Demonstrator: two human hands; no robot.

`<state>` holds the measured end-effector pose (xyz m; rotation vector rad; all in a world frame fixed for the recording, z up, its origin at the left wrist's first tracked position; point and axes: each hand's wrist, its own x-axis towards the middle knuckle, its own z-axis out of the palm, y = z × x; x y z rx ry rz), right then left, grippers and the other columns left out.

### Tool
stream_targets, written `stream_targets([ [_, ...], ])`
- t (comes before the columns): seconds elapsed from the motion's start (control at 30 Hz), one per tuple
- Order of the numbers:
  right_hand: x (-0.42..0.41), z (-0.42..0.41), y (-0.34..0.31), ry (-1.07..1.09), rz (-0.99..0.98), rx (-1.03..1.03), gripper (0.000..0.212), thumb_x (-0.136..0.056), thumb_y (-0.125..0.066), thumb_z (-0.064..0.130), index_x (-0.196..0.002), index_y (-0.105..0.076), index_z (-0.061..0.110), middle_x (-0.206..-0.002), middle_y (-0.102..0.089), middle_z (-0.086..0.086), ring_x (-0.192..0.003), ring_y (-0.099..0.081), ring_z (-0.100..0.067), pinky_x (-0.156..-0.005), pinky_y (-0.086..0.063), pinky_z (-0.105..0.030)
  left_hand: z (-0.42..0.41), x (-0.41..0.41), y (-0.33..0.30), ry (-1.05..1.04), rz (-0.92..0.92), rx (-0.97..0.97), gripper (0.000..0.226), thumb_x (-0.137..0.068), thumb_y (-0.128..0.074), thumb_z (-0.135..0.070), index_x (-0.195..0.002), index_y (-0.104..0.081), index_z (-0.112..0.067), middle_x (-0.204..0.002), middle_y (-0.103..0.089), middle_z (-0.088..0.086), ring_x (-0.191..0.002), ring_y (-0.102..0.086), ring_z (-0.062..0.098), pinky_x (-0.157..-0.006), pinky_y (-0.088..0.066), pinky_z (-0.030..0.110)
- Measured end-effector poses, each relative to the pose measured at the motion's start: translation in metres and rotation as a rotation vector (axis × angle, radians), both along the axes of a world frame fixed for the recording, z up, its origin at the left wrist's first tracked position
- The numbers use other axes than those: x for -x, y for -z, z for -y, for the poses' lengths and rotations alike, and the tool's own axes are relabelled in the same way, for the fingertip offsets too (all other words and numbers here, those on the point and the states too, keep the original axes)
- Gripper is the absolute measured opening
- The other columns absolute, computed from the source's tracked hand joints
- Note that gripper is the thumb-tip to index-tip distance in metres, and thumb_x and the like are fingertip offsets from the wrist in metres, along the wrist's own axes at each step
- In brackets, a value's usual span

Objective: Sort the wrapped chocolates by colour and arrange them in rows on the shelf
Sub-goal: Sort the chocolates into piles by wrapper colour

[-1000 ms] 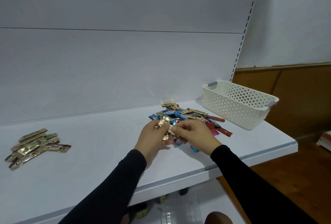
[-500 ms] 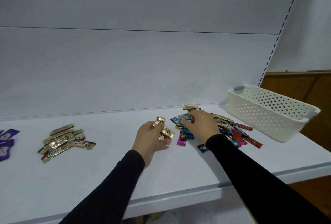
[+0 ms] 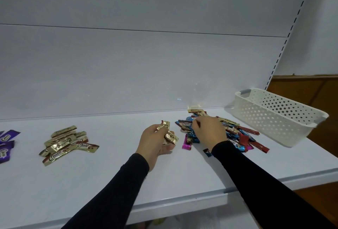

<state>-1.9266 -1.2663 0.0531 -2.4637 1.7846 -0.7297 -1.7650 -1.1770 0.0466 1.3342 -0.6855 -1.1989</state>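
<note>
My left hand (image 3: 153, 141) is closed around a small bunch of gold-wrapped chocolates (image 3: 167, 132), held just above the white shelf (image 3: 109, 179). My right hand (image 3: 208, 130) rests palm down on the mixed pile of chocolates (image 3: 237, 135), blue, red, gold and pink, fingers curled into it; whether it grips one I cannot tell. A pink chocolate (image 3: 186, 142) lies at the pile's near left edge. A sorted gold heap (image 3: 64, 142) lies to the left, and purple chocolates (image 3: 5, 146) lie at the far left edge.
A white perforated basket (image 3: 278, 117) stands on the shelf right of the pile. The shelf's back panel (image 3: 146, 73) rises behind everything. The shelf's front edge (image 3: 182, 205) runs below my forearms. Wooden panelling (image 3: 311, 89) is at the far right.
My hands have parted: the left keeps the gold chocolates and has drawn left, the right has gone back onto the mixed pile. My view has swung left, bringing the purple chocolates into sight.
</note>
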Motion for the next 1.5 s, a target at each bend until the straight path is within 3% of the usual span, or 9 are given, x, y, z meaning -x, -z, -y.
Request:
stream_targets([
  [0.23,-0.001,-0.011,-0.009,-0.080,0.234,-0.040,0.037,-0.101,-0.046,0.026,-0.064,-0.048,0.017,-0.053,-0.043,0.005,-0.050,-0.037,-0.009,-0.049,-0.026,-0.027,-0.001,0.000,-0.001,-0.030,-0.084,0.002,0.017,-0.100,-0.054,-0.014,-0.113,-0.062,-0.006,-0.096,-0.072,0.013,-0.064,-0.072,0.026,-0.077,-0.061,0.041],
  [0.37,-0.006,-0.017,-0.012,-0.089,0.438,-0.171,0.045,-0.100,-0.048,0.030,-0.061,-0.053,0.008,-0.058,-0.052,-0.009,-0.054,-0.043,-0.016,-0.055,-0.033,-0.029,-0.003,-0.002,-0.001,-0.065,-0.147,-0.012,0.018,-0.100,-0.056,-0.019,-0.108,-0.062,-0.004,-0.094,-0.069,0.017,-0.064,-0.071,0.025,-0.080,-0.061,0.041],
  [0.57,-0.025,-0.037,-0.010,-0.185,0.572,-0.310,0.043,-0.098,-0.052,0.033,-0.061,-0.061,0.013,-0.065,-0.067,-0.005,-0.059,-0.056,-0.015,-0.063,-0.046,-0.032,-0.006,-0.003,-0.002,-0.049,-0.206,0.023,0.028,-0.097,-0.062,-0.031,-0.103,-0.069,-0.005,-0.089,-0.072,0.012,-0.065,-0.068,0.020,-0.082,-0.059,0.036],
  [0.7,-0.028,-0.038,-0.005,-0.218,0.461,-0.259,0.032,-0.097,-0.053,0.033,-0.077,-0.069,0.013,-0.069,-0.067,0.004,-0.063,-0.059,-0.008,-0.058,-0.042,-0.021,-0.006,-0.005,-0.001,-0.059,-0.178,0.047,0.013,-0.098,-0.059,-0.010,-0.107,-0.060,-0.001,-0.095,-0.072,0.016,-0.063,-0.067,0.020,-0.071,-0.060,0.032],
  [0.8,-0.016,-0.025,-0.001,-0.160,0.302,-0.131,0.024,-0.097,-0.054,0.033,-0.089,-0.071,0.018,-0.083,-0.068,0.005,-0.073,-0.056,-0.008,-0.064,-0.038,-0.022,-0.006,-0.012,0.000,-0.085,-0.136,0.018,0.014,-0.097,-0.061,-0.012,-0.109,-0.059,-0.004,-0.091,-0.074,0.013,-0.060,-0.068,0.021,-0.068,-0.060,0.033],
  [0.97,-0.003,-0.002,0.010,-0.090,-0.040,-0.079,0.036,-0.092,-0.061,0.044,-0.119,-0.068,0.022,-0.119,-0.058,-0.004,-0.113,-0.048,-0.023,-0.095,-0.036,-0.032,-0.004,-0.018,0.003,-0.105,-0.125,0.019,0.015,-0.097,-0.063,-0.015,-0.108,-0.060,-0.005,-0.091,-0.074,0.014,-0.069,-0.072,0.024,-0.062,-0.058,0.031],
  [1.13,-0.010,0.004,0.009,-0.057,-0.171,-0.100,0.042,-0.090,-0.056,0.055,-0.120,-0.067,0.028,-0.117,-0.056,-0.005,-0.111,-0.049,-0.023,-0.092,-0.040,-0.033,-0.002,-0.021,0.003,-0.091,-0.098,0.014,0.021,-0.095,-0.066,-0.018,-0.111,-0.061,-0.004,-0.097,-0.074,0.017,-0.077,-0.072,0.030,-0.060,-0.058,0.030],
  [1.23,-0.015,0.008,0.005,-0.052,-0.245,-0.078,0.039,-0.088,-0.054,0.057,-0.111,-0.070,0.030,-0.106,-0.055,-0.004,-0.105,-0.050,-0.021,-0.085,-0.043,-0.031,-0.004,-0.022,0.002,-0.091,-0.089,0.010,0.021,-0.095,-0.066,-0.018,-0.110,-0.062,-0.005,-0.095,-0.073,0.017,-0.072,-0.069,0.028,-0.055,-0.056,0.028],
  [1.5,-0.026,0.003,0.004,-0.033,-0.253,-0.024,0.030,-0.094,-0.050,0.037,-0.097,-0.073,0.018,-0.093,-0.052,-0.003,-0.084,-0.053,-0.019,-0.069,-0.046,-0.028,-0.010,-0.029,0.004,-0.090,-0.096,0.026,0.020,-0.095,-0.066,-0.016,-0.108,-0.063,-0.002,-0.095,-0.074,0.018,-0.072,-0.070,0.027,-0.058,-0.058,0.030],
])
